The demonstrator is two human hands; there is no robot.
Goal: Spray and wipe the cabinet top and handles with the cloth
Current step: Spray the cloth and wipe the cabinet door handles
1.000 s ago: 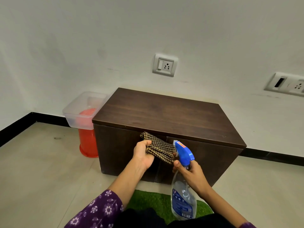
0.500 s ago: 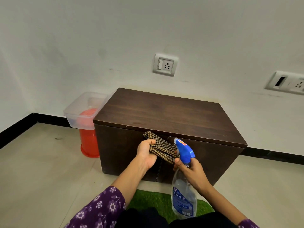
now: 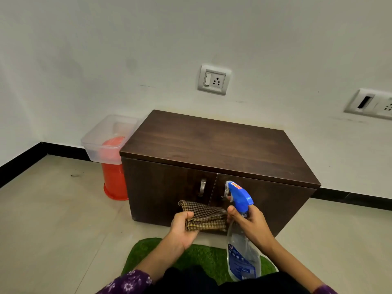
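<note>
A low dark-brown cabinet (image 3: 212, 149) stands against the wall, its top bare. Two metal handles show on its doors, the left handle (image 3: 202, 187) in full and the right handle (image 3: 225, 190) partly behind the sprayer. My left hand (image 3: 183, 227) grips a folded brown checked cloth (image 3: 204, 217) in front of the doors, below the handles. My right hand (image 3: 249, 222) holds the neck of a clear spray bottle (image 3: 242, 257) with a blue trigger head (image 3: 239, 195), nozzle pointing left toward the handles.
A clear plastic tub (image 3: 107, 137) sits on a red bucket (image 3: 113, 179) just left of the cabinet. A green grass-like mat (image 3: 201, 255) lies under my arms. Wall sockets (image 3: 214, 79) are above the cabinet. Beige tiled floor spreads on both sides.
My left hand has lowered the cloth away from the door tops, uncovering both handles. The spray bottle stays in my right hand, shifted slightly down.
</note>
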